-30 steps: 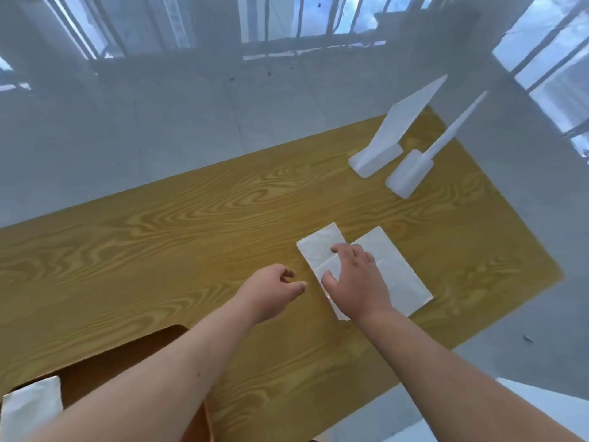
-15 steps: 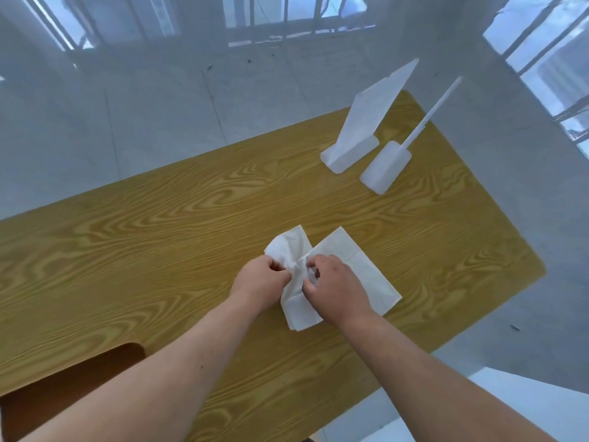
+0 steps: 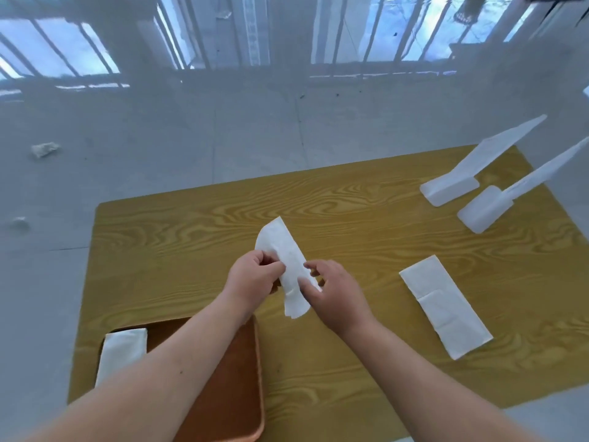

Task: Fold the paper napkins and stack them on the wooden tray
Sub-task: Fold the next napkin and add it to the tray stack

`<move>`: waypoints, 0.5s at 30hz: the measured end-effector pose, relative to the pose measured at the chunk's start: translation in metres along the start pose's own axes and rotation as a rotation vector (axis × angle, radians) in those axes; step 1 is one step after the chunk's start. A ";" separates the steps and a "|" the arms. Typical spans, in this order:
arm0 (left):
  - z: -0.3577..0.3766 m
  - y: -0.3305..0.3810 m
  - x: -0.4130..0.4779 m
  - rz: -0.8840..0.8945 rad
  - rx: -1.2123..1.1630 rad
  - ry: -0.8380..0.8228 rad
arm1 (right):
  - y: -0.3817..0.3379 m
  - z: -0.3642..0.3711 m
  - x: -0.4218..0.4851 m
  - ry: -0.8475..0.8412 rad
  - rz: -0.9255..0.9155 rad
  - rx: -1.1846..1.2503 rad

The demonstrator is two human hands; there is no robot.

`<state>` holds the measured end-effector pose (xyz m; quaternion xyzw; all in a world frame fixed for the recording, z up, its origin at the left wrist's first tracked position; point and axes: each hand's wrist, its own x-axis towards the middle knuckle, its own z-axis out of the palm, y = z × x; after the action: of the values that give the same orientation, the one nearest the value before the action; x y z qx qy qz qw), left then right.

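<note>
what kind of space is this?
Probably a bare indoor room or enclosed balcony, not a kitchen: pale tiled floor, barred windows and one wood-grain table holding two white stands.

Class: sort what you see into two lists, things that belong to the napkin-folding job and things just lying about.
Job: held napkin, flat napkin, tray napkin, wooden tray, left hand, right hand.
Lying about: white stands, floor scraps.

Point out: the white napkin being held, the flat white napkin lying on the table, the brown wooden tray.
held white paper napkin (image 3: 288, 250), head view, upper half above the hands
flat white paper napkin (image 3: 444, 306), head view, its middle
brown wooden tray (image 3: 236, 387), head view, bare base near right rim
</note>
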<state>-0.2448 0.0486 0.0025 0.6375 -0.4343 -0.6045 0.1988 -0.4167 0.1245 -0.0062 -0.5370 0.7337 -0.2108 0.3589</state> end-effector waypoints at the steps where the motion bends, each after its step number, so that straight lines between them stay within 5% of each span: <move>1: -0.015 -0.002 -0.002 0.006 -0.007 0.020 | -0.014 0.011 0.002 -0.048 -0.015 0.026; 7: -0.090 -0.019 -0.015 0.033 -0.056 0.077 | -0.078 0.071 0.006 -0.218 -0.079 0.010; 15: -0.138 -0.036 -0.025 0.080 -0.139 0.079 | -0.113 0.108 0.002 -0.321 -0.028 0.357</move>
<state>-0.1008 0.0505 0.0159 0.6278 -0.4081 -0.5992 0.2834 -0.2635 0.0933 0.0014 -0.5017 0.6111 -0.2539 0.5571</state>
